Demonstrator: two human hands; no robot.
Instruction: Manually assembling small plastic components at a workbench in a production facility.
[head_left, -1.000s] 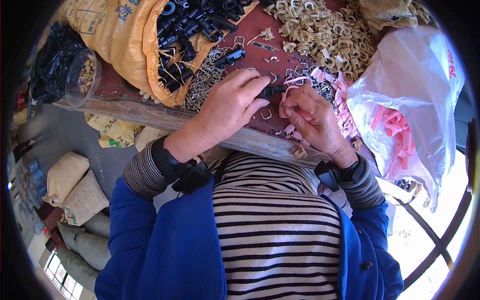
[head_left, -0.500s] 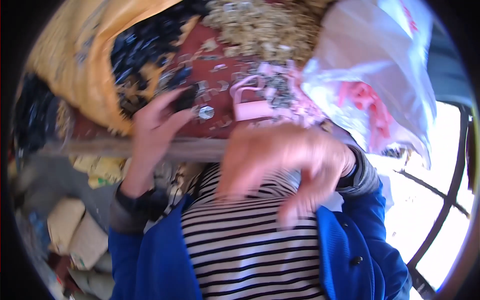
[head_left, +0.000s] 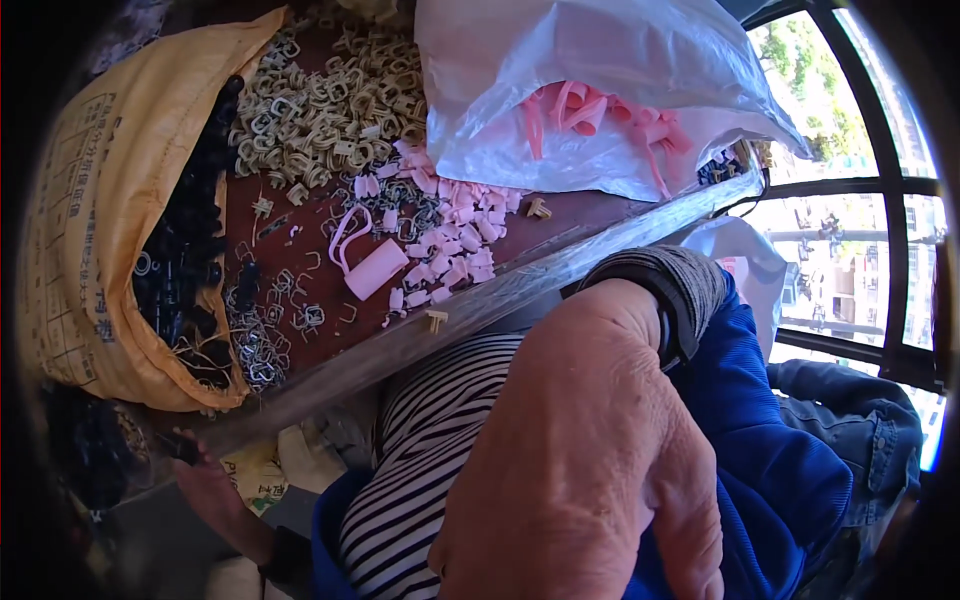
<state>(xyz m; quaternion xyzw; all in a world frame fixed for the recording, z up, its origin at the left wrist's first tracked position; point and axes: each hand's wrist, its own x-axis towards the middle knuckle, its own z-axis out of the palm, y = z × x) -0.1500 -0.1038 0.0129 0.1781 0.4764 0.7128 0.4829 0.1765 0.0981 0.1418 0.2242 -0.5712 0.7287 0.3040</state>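
Past the table's near edge at the lower left, my left hand (head_left: 208, 482) pinches a small black plastic part (head_left: 181, 447), close to a dark clear bag (head_left: 95, 450) of black pieces. My right hand (head_left: 580, 450) is large in view, near the camera, its back turned up. Its thumb hangs down at the right, while the other fingertips are hidden. On the table (head_left: 340, 345) lie loose metal clips (head_left: 258, 345), a pink plastic cylinder with a looped strap (head_left: 378, 270), and a heap of small pink pieces (head_left: 450, 245).
A yellow woven sack (head_left: 110, 230) of black plastic parts (head_left: 180, 260) lies open at the left. Behind are piled beige clips (head_left: 335, 100). A white plastic bag (head_left: 490, 60) holds pink parts (head_left: 590, 110). A barred window (head_left: 850, 190) stands at the right.
The view has swung round. My left hand has gone from over the table to beyond its near edge, still with the black part. My right hand has come closer to the camera.
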